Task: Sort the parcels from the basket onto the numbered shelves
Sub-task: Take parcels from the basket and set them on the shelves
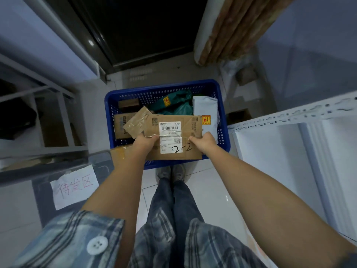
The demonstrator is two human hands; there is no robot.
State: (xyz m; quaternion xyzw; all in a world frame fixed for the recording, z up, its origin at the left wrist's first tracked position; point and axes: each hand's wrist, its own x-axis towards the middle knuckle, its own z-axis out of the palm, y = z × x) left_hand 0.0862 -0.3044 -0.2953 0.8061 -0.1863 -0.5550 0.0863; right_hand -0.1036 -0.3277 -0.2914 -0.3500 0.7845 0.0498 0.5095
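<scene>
Left hand (144,141) and right hand (205,143) are gripping a flat brown cardboard parcel marked "2-2" (173,136) above the blue perforated plastic basket (224,120); the shallow edge grip is risking a slip.

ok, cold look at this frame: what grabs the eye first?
Dead centre, both hands, left hand and right hand, hold a flat cardboard parcel with "2-2" handwritten in marker, over the blue plastic basket. Inside the basket lie a green poly mailer and a white parcel. At lower left, a paper sign bears red handwritten characters.
</scene>
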